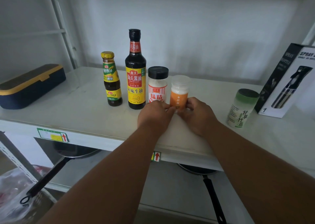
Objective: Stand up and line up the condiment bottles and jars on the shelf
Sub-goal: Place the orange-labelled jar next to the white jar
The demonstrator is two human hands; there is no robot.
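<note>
Four containers stand upright in a row on the white shelf (85, 104): a small oyster sauce bottle (111, 80) with a yellow cap, a tall soy sauce bottle (135, 70), a black-capped jar (157, 84) with a red and white label, and an orange-labelled jar (179, 92) with a clear cap. My left hand (154, 116) and my right hand (197, 114) both grip the base of the orange-labelled jar, one on each side. A green-capped frosted jar (242, 107) stands apart to the right.
A navy and yellow lidded box (30, 85) lies at the shelf's left end. A black and white spray bottle carton (288, 80) stands at the right. On the lower shelf rest two pans (73, 151) with long black handles.
</note>
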